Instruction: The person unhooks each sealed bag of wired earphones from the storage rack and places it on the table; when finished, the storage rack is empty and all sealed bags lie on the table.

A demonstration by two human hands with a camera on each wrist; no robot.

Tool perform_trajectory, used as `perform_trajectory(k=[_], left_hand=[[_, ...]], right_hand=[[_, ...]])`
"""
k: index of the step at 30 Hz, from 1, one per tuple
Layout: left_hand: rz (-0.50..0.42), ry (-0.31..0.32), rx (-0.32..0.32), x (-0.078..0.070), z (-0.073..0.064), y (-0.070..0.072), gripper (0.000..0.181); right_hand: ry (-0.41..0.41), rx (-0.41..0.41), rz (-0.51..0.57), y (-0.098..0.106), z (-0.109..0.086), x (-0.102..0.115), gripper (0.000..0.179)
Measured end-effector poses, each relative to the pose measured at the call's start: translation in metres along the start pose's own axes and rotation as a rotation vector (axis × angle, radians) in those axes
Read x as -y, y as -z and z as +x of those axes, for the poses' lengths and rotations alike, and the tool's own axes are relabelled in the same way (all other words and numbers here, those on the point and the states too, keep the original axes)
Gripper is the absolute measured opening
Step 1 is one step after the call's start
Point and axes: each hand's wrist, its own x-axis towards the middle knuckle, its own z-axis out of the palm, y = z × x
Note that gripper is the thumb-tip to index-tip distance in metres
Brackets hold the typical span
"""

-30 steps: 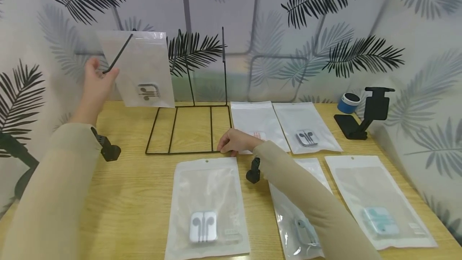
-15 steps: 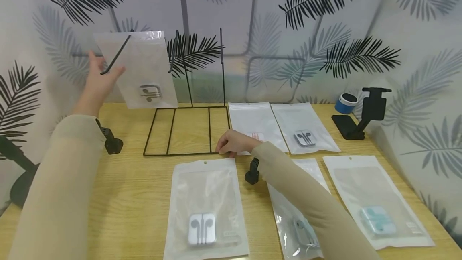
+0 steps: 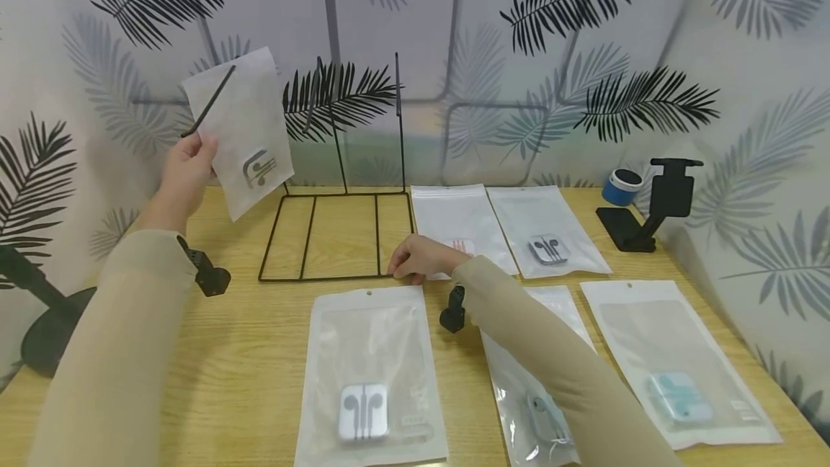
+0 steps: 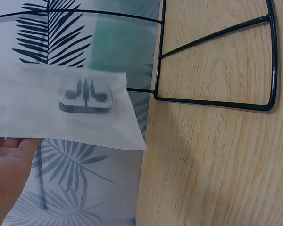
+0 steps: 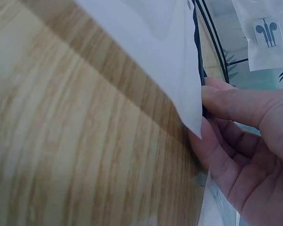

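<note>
A translucent plastic bag [image 3: 243, 128] with boxed earphones inside hangs tilted at a black hook of the wire display rack [image 3: 337, 277]. My left hand [image 3: 184, 182] holds the bag by its left edge, close to the hook's front tip; in the left wrist view, part of the fingers lies behind the bag [image 4: 33, 103]. At the front right corner of the rack's base, my right hand [image 3: 424, 254] pinches the front bar. The right wrist view shows its thumb and fingers around the dark bar, beside a white bag corner [image 5: 186, 94].
Several more bagged earphones lie on the wooden table [image 3: 246, 380], including one bag [image 3: 369, 337] in front of the rack. A black phone stand [image 3: 648, 215] and a blue-and-white jar [image 3: 622, 187] stand at the back right. A patterned curtain [image 3: 493, 78] hangs behind.
The hanging bag has swung from nearly straight to tilted, its lower edge turning down at the left. My left hand has closed on its edge. The right hand stays on the rack.
</note>
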Motion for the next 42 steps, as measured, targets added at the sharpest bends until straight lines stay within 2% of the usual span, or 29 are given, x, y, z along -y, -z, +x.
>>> perform_trajectory(k=[5,10,20,25,28,30,35,42], left_hand=[[0.091,-0.050,-0.112,0.004,-0.003,-0.001,0.022],[0.074,-0.039,-0.180,0.003,-0.006,-0.002,0.017],[0.029,-0.064,-0.195,0.001,-0.017,-0.002,0.024],[-0.053,-0.077,-0.190,0.002,-0.028,0.002,0.024],[-0.172,-0.091,-0.171,0.002,-0.036,0.006,0.024],[-0.257,-0.093,-0.136,0.001,-0.043,0.009,0.022],[-0.347,-0.097,-0.070,-0.001,-0.058,0.013,0.012],[-0.451,-0.085,-0.012,-0.005,-0.073,0.019,0.014]], right_hand=[[0.003,-0.002,-0.004,0.000,0.001,0.000,0.011],[-0.014,-0.003,-0.005,0.000,0.000,0.002,0.010],[-0.004,-0.006,-0.009,0.000,-0.001,0.003,0.010],[-0.006,-0.008,-0.020,0.000,0.000,0.003,0.010],[-0.010,-0.005,-0.020,0.000,0.000,0.003,0.010],[-0.010,-0.001,-0.019,0.000,0.001,0.003,0.010],[-0.009,0.001,-0.022,0.001,0.001,0.002,0.010],[-0.014,-0.003,-0.015,0.000,0.002,0.002,0.010]])
